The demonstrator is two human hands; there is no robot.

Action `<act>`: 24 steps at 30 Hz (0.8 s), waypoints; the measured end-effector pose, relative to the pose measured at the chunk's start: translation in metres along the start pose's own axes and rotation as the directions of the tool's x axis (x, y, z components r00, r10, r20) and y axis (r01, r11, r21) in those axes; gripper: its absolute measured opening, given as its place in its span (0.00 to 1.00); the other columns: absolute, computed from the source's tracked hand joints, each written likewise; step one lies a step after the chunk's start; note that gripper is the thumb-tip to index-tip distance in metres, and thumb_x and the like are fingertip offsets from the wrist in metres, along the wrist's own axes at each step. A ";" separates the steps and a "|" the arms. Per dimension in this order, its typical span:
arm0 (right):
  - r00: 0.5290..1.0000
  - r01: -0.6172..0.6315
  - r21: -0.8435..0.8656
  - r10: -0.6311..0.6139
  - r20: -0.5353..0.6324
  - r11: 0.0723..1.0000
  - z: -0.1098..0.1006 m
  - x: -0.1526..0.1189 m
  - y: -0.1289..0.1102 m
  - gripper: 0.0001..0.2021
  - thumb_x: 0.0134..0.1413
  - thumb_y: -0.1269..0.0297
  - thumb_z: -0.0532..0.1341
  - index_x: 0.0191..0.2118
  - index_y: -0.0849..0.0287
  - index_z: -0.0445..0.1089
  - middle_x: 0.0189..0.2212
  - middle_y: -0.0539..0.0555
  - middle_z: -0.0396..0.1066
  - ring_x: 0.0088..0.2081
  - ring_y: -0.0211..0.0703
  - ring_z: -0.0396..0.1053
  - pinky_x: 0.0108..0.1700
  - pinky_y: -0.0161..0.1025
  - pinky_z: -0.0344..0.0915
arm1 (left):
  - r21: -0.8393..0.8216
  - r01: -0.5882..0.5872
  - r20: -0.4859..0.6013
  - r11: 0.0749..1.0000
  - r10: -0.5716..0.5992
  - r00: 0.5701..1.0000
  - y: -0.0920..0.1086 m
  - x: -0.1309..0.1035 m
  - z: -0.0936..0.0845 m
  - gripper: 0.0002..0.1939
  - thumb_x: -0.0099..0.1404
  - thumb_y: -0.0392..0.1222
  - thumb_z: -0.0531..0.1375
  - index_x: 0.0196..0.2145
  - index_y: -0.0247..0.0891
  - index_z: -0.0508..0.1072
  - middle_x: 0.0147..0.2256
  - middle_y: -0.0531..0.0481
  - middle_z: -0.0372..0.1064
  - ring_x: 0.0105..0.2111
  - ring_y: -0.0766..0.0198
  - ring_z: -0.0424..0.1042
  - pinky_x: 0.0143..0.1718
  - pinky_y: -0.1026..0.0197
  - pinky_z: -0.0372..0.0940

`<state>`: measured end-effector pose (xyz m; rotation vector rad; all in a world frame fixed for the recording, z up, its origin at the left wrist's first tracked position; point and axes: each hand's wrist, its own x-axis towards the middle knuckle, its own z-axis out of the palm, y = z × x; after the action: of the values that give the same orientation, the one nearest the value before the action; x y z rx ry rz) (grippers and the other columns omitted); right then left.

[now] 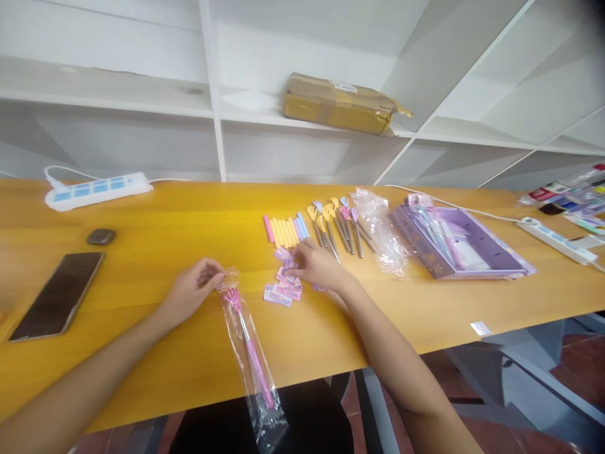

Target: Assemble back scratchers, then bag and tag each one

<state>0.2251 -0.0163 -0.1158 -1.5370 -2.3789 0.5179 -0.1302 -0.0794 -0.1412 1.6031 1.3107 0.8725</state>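
Observation:
My left hand [193, 285] pinches the top end of a clear plastic bag [253, 384]. Inside the bag lies a pink back scratcher [255, 356] with a hand-shaped head and a metal rod; its lower end reaches past the table's front edge. My right hand [317, 265] is over a loose pile of small printed cards [278, 295], its fingers closed around the edge of one card. Behind it lie yellow, pink and blue handle tubes [283, 232] in a row. To their right are several back scratcher heads on metal rods [347, 228], yellow, pink, blue and purple.
Clear plastic bags [385, 236] lie beside a purple box [477, 252] holding packed items. A phone [57, 295], a small dark case [101, 236] and a power strip [99, 190] are left. Another power strip [558, 239] is right. A taped parcel [340, 104] sits on the shelf.

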 end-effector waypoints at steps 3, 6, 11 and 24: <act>0.999 0.007 0.044 -0.008 0.032 0.999 0.004 0.002 0.001 0.17 0.54 0.55 0.74 0.41 0.57 0.71 0.45 0.53 0.70 0.40 0.40 0.71 0.41 0.36 0.62 | -0.036 0.022 -0.008 0.999 -0.023 1.000 -0.001 0.000 0.001 0.16 0.71 0.56 0.60 0.43 0.42 0.68 0.39 0.47 0.77 0.41 0.55 0.78 0.46 0.49 0.73; 1.000 0.000 0.119 -0.003 0.024 0.993 0.006 0.003 -0.001 0.15 0.55 0.58 0.74 0.40 0.57 0.70 0.42 0.52 0.71 0.39 0.40 0.71 0.40 0.35 0.62 | -0.062 0.033 -0.064 0.998 -0.037 0.997 0.000 0.000 0.002 0.15 0.71 0.56 0.60 0.44 0.43 0.64 0.39 0.48 0.77 0.39 0.55 0.79 0.43 0.50 0.73; 1.000 -0.027 0.064 0.026 0.017 0.998 0.001 -0.001 -0.005 0.18 0.57 0.55 0.72 0.46 0.57 0.69 0.44 0.53 0.72 0.40 0.41 0.71 0.39 0.36 0.61 | -0.128 -0.050 -0.139 0.990 0.032 0.990 -0.001 0.000 0.004 0.14 0.73 0.52 0.58 0.45 0.46 0.55 0.41 0.49 0.78 0.39 0.56 0.79 0.42 0.50 0.73; 0.992 -0.126 0.013 0.126 -0.011 0.992 0.006 -0.002 -0.001 0.24 0.47 0.51 0.77 0.44 0.58 0.71 0.44 0.54 0.68 0.35 0.39 0.69 0.37 0.36 0.62 | 0.047 -0.052 0.025 0.998 0.051 0.998 0.007 -0.001 -0.001 0.17 0.75 0.55 0.55 0.46 0.42 0.77 0.45 0.46 0.78 0.45 0.53 0.76 0.50 0.52 0.70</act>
<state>0.2228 -0.0196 -0.1213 -1.6881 -2.2759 0.5473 -0.1289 -0.0806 -0.1341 1.6861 1.2874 0.8568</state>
